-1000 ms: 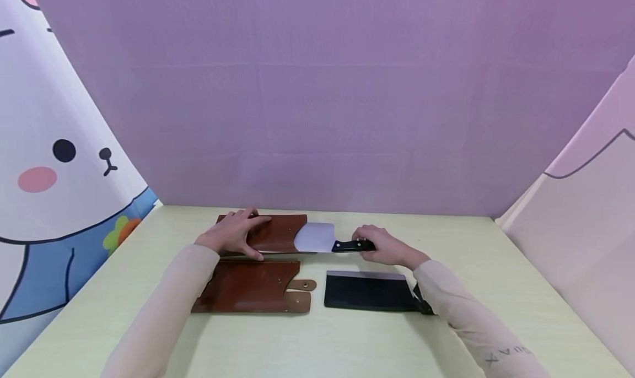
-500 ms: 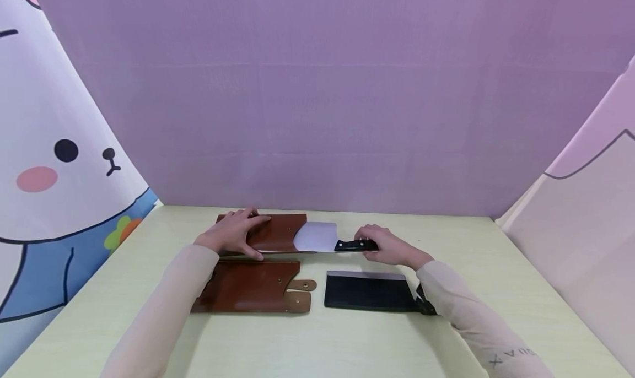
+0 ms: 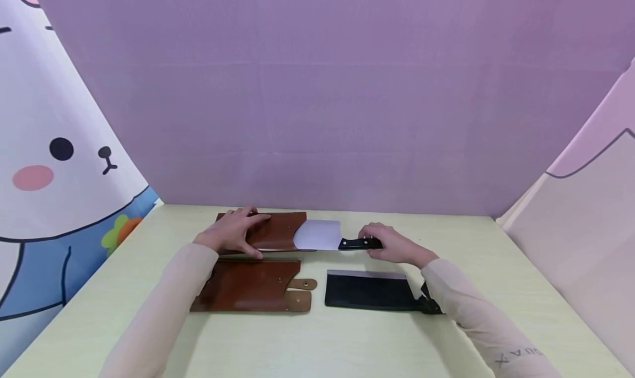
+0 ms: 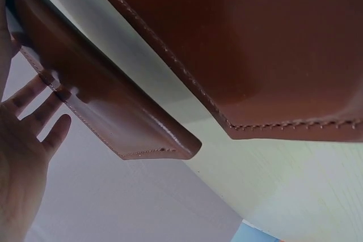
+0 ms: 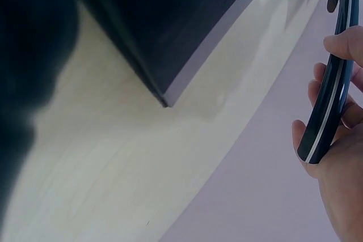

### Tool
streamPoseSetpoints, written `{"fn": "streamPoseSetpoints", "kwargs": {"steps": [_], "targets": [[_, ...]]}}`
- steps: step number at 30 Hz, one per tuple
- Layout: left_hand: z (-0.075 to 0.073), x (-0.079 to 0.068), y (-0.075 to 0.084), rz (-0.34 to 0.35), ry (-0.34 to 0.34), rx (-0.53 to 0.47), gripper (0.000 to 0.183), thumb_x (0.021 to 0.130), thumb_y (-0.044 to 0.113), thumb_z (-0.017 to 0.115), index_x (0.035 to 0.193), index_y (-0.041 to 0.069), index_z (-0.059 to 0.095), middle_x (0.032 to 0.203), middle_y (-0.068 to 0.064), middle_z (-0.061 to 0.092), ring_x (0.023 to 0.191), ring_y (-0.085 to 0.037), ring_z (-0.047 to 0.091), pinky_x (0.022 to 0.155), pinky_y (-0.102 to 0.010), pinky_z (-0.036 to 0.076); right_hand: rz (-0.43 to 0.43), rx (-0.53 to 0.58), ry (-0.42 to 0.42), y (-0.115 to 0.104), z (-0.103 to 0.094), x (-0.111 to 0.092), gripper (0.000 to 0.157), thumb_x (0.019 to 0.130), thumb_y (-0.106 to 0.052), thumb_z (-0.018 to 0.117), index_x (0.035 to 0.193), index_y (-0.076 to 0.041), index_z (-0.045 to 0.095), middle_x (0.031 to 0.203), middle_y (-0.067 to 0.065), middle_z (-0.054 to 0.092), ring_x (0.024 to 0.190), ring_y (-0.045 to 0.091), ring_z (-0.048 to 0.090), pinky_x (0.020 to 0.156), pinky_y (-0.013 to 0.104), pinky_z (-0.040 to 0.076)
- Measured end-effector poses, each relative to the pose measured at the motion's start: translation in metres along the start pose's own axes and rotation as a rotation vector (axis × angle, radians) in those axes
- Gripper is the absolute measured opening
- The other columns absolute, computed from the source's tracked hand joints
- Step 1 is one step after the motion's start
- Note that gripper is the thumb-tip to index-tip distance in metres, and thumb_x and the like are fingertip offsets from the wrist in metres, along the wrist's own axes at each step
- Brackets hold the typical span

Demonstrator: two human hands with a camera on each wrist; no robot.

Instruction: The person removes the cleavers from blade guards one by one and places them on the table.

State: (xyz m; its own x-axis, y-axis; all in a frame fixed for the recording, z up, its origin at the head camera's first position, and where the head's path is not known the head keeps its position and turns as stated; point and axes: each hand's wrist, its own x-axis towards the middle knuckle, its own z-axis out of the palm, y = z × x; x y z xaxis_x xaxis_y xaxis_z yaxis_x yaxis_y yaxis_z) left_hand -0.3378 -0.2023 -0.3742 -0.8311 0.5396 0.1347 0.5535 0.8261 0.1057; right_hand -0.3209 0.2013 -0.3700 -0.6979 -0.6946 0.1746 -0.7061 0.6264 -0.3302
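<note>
My left hand point(image 3: 233, 232) holds the far brown leather sheath point(image 3: 279, 229) across its width, with the thumb at its near edge and the fingers at its far edge. In the left wrist view, fingertips touch the stitched edge of that sheath point(image 4: 108, 103). A cleaver point(image 3: 317, 235) lies partly in the sheath, its wide bright blade showing at the right-hand mouth. Its black riveted handle is gripped by my right hand point(image 3: 394, 244). The right wrist view shows the fingers and thumb around the handle point(image 5: 332, 100); the blade's tip is hidden in the leather.
Nearer me lies a second brown sheath point(image 3: 253, 284) with two snap straps on its right end. Right of it rests a dark-bladed cleaver point(image 3: 369, 291), its handle partly behind my right sleeve. A purple cloth wall point(image 3: 317, 119) rises behind the pale table point(image 3: 317, 345).
My right hand has moved slightly right with the cleaver, and more of its blade shows outside the sheath. The left hand and the sheath have stayed nearly in place.
</note>
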Motion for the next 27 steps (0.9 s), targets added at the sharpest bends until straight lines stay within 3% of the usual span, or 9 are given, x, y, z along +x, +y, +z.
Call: {"fn": "streamPoseSetpoints", "kwargs": {"steps": [13,27], "targets": [[0.002,0.000,-0.004,0.017,0.018,0.010,0.095,0.057,0.060,0.076,0.135,0.016,0.045,0.118,-0.013,0.045,0.104,-0.031,0.048,0.089,-0.054,0.036,0.012,0.002,-0.001,0.005,-0.003,-0.005,0.028,0.078,-0.005,0.063,0.105,-0.008,0.057,0.093,0.005,0.057,0.087,0.017,0.049,0.079,0.037,0.041],[0.000,-0.001,-0.002,-0.012,-0.017,0.027,0.097,0.057,0.065,0.073,0.137,0.018,0.043,0.120,-0.013,0.043,0.106,-0.031,0.047,0.091,-0.054,0.036,0.018,0.011,0.001,0.009,-0.006,-0.012,0.026,0.078,-0.003,0.064,0.103,-0.008,0.058,0.092,0.002,0.056,0.086,0.018,0.049,0.077,0.037,0.041]]}}
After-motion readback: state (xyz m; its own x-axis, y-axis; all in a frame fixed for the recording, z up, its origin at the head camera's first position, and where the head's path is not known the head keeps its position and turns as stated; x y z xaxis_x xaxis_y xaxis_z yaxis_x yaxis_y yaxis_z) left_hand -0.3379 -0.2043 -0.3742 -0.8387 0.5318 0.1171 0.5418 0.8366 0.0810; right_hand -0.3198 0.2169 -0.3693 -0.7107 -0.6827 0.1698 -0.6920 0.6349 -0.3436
